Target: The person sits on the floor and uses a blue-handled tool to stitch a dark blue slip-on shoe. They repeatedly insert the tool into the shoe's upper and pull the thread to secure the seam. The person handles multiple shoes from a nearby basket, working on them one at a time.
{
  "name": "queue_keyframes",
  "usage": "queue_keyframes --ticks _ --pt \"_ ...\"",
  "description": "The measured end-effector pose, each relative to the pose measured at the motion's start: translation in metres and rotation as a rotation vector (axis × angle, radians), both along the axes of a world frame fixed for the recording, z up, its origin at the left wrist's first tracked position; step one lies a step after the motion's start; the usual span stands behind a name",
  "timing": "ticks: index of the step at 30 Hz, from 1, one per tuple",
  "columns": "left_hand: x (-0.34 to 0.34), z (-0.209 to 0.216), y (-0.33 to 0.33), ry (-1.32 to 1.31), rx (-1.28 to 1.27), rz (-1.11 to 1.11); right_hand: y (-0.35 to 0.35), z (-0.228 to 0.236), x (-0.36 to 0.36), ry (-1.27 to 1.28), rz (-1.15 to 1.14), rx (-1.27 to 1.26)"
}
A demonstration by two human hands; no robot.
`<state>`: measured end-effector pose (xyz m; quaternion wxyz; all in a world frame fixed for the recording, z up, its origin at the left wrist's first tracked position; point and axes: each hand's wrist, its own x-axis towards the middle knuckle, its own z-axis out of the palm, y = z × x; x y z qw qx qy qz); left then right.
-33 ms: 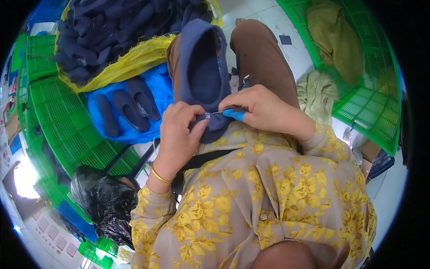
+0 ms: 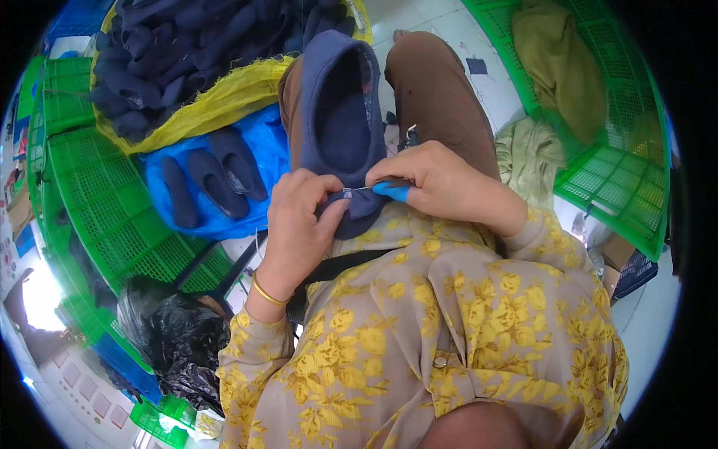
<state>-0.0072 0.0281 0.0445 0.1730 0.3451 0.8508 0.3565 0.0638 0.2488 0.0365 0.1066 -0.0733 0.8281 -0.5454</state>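
A dark blue fabric shoe lies along my lap, its opening upward. At its near end my left hand is closed, thumb and forefinger pinching the fabric around a small pale spot. From the right, my right hand grips a thin needle between thumb and fingers; the needle reaches across to the pale spot beside my left fingertips. Blue tape wraps my right thumb. Whether the needle's tip is in the fabric, I cannot tell.
At the far left, a yellow woven sack holds a heap of dark blue shoes. Several similar shoes lie on a blue plastic sheet. Green crates stand on both sides. A black plastic bag sits by my left elbow.
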Motion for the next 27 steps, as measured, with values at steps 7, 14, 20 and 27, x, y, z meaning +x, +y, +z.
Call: queue_keyframes --ticks 7,14,20,27 --pt "0.002 -0.004 -0.002 -0.012 0.056 -0.012 0.004 0.017 -0.008 -0.077 0.104 0.086" --pt "0.003 -0.006 -0.002 -0.002 0.081 -0.023 0.008 0.015 -0.012 -0.023 0.188 0.102" --pt "0.002 -0.012 -0.005 -0.074 0.101 -0.015 0.006 0.006 -0.014 -0.045 0.193 0.076" --pt "0.003 -0.014 -0.005 -0.152 0.148 0.009 0.006 -0.007 -0.008 -0.101 0.154 -0.074"
